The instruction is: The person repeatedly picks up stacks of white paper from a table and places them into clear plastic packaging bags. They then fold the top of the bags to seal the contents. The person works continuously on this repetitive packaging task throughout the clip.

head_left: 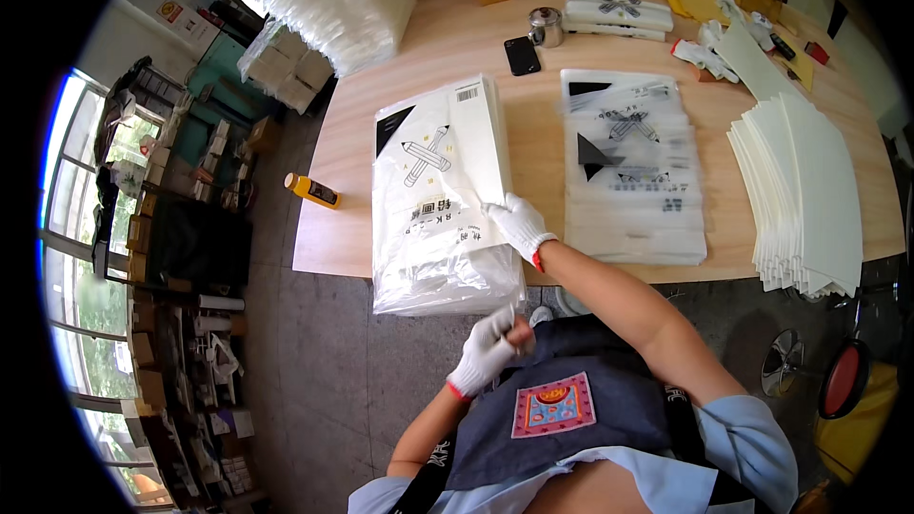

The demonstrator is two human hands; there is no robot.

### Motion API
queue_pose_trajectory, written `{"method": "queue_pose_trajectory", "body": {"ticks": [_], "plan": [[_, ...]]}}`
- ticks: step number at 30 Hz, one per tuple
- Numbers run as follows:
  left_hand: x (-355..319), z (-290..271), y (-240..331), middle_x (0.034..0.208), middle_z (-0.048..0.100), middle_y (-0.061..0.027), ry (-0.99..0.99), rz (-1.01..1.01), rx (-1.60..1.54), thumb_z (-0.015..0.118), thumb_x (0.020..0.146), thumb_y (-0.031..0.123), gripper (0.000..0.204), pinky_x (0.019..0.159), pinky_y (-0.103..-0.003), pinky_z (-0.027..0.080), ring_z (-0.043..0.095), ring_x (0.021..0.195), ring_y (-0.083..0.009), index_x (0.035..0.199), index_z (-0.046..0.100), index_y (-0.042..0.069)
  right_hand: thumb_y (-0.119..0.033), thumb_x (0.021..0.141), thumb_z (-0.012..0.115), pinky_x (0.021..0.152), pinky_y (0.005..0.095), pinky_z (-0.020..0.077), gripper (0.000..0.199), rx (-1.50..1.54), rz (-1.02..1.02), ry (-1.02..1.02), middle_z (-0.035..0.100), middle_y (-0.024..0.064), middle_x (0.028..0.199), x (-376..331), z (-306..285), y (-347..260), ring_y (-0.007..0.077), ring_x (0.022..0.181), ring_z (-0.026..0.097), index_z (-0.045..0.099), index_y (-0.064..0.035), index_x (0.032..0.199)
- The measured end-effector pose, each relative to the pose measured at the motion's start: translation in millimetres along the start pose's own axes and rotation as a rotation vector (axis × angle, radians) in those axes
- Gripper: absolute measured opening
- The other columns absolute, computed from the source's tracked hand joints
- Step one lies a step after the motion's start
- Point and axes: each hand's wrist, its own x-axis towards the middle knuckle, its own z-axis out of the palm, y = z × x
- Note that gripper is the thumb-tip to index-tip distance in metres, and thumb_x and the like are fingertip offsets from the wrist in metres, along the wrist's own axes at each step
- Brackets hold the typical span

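A thick stack of white paper packs in clear plastic bags [424, 186] lies at the table's near edge, with a crossed-pencils print and a black corner on top. The bag's loose, crinkled clear end overhangs the edge toward me. My right hand [520, 227], in a white knit glove with a red cuff, rests on the top pack's right side, fingers stretched over the plastic. My left hand [487, 352], gloved with bare fingertips showing, is closed just below the bag's loose end. Whatever it pinches is too small to make out.
Right of the stack lie flat printed plastic bags [633, 200], then fanned white paper sheets [795, 190]. An orange bottle [312, 190] stands at left. Behind are a phone [522, 55], a metal mug [546, 27], wrapped packs [619, 14] and a tall clear plastic-wrapped pile [324, 0].
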Motion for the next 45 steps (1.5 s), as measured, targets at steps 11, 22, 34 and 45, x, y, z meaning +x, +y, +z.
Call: {"method": "queue_pose_trajectory", "body": {"ticks": [11, 22, 34, 45], "plan": [[147.6, -77.1, 32.4, 0.138, 0.039, -0.0147, 0.337, 0.472, 1.481, 0.064, 0.079, 0.035, 0.056, 0.102, -0.047, 0.029, 0.032, 0.128, -0.0373, 0.127, 0.049, 0.012, -0.022, 0.082, 0.064, 0.065, 0.0286, 0.048, 0.033, 0.526, 0.176, -0.391, 0.066, 0.009, 0.088, -102.4, 7.5, 29.9, 0.0154, 0.072, 0.059, 0.058, -0.0032, 0.109], [250.8, 49.1, 52.7, 0.132, 0.048, -0.0115, -0.097, 0.549, 1.175, 0.064, 0.079, 0.033, 0.048, 0.103, -0.038, 0.035, 0.043, 0.123, -0.032, 0.122, 0.052, 0.013, -0.021, 0.087, 0.059, 0.06, 0.0259, 0.0513, 0.038, 0.482, 0.37, 0.009, 0.065, 0.0099, 0.09, -188.2, -138.0, 62.2, 0.0143, 0.068, 0.061, 0.053, 0.0, 0.118], [385.6, 93.0, 69.0, 0.113, 0.06, -0.0124, 0.104, 0.448, 1.525, 0.062, 0.077, 0.031, 0.046, 0.105, -0.047, 0.028, 0.049, 0.116, -0.0305, 0.121, 0.055, 0.018, -0.016, 0.088, 0.057, 0.064, 0.026, 0.0512, 0.033, 0.669, 0.421, 0.317, 0.064, 0.0105, 0.092, -240.5, -155.3, 87.7, 0.0136, 0.072, 0.06, 0.052, -0.0019, 0.117], [400.9, 67.2, 82.2, 0.104, 0.063, -0.0111, 0.029, 0.563, 0.94, 0.063, 0.077, 0.025, 0.029, 0.083, -0.041, 0.047, 0.058, 0.101, -0.0289, 0.105, 0.063, 0.016, -0.014, 0.089, 0.056, 0.06, 0.0254, 0.0517, 0.031, 0.719, 0.458, 0.287, 0.064, 0.0108, 0.09, -226.0, -161.8, 96.9, 0.0139, 0.068, 0.061, 0.052, -0.0003, 0.116]]}}
